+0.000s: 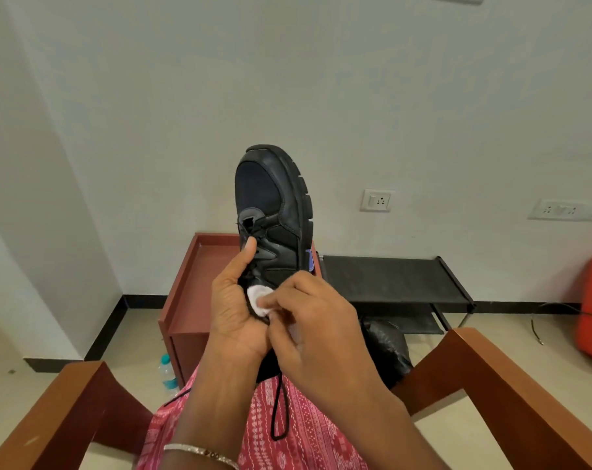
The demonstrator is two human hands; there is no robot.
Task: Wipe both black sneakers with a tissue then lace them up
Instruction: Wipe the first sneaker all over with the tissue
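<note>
Left hand [233,300] gripped a black sneaker [274,212] toe-up, right hand [316,329] pinched a tissue [258,299] against its side — mid-wipe, probably needing strokes toward the toe next.

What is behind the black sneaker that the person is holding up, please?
Behind the black sneaker are the white wall and a reddish-brown cabinet. The shoe covers the cabinet's right part, so anything resting there cannot be seen.
</note>
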